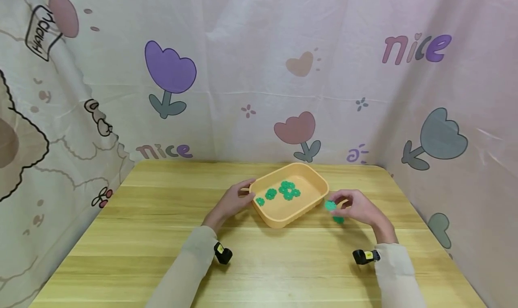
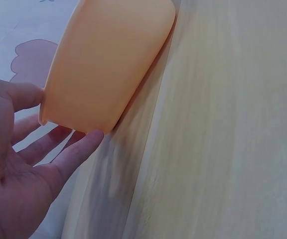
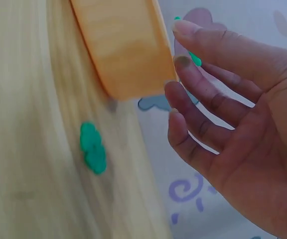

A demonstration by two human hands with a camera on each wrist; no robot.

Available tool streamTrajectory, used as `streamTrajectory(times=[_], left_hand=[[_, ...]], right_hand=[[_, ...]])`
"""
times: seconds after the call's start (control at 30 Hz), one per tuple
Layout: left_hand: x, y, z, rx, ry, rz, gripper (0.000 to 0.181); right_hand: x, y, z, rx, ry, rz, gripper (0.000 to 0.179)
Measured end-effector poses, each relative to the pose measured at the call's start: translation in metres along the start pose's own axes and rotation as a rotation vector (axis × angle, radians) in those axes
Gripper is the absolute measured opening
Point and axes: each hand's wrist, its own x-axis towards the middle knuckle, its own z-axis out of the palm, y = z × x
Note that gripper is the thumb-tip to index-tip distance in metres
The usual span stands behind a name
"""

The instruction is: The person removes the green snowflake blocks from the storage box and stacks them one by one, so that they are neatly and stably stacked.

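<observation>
A shallow orange-yellow plastic basin (image 1: 307, 182) stands on the table, turned at an angle. Several green flower-shaped pieces (image 1: 288, 190) lie inside it, mostly grouped in the middle. My left hand (image 1: 236, 198) grips the basin's left end, thumb at the rim and fingers (image 2: 78, 154) against the end wall. Off the basin's right corner, my right hand (image 1: 359, 205) pinches one green flower-shaped piece (image 1: 330, 205) between thumb and fingertips. In the right wrist view the fingers mostly hide that piece. Another green piece (image 3: 93, 148) lies on the tabletop below this hand.
The wooden table (image 1: 133, 236) has light yellow grain. A printed curtain (image 1: 226, 65) with flowers and lettering hangs behind it and along both sides. Each wrist wears a small black camera (image 1: 223, 253).
</observation>
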Motion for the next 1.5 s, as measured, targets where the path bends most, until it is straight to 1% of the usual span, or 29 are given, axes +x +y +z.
streamTrajectory(times=[0.13,0.33,0.5,0.73,0.97,1.2,1.5], left_hand=[[0.0,0.0,0.0,-0.001,0.003,0.007,0.056],[0.001,-0.001,0.0,-0.006,0.004,0.014,0.055],[0.001,-0.001,0.0,-0.009,-0.001,0.011,0.055],[0.0,0.0,0.0,0.0,0.001,0.003,0.055],[0.0,-0.001,0.0,-0.001,0.002,0.013,0.055],[0.002,-0.002,0.0,0.006,0.006,0.017,0.055],[0.001,-0.001,0.0,0.001,0.001,0.015,0.056]], right_hand=[[-0.003,0.011,-0.003,0.042,-0.022,0.05,0.033],[-0.006,0.026,-0.005,0.044,-0.038,0.088,0.033],[-0.007,0.035,-0.004,0.038,-0.045,0.095,0.032],[-0.008,0.045,-0.002,0.011,-0.061,0.081,0.031],[-0.008,0.049,-0.001,0.013,-0.053,0.102,0.032],[-0.006,0.051,0.001,-0.019,-0.055,0.095,0.033],[-0.005,0.056,0.002,-0.033,-0.064,0.125,0.035]])
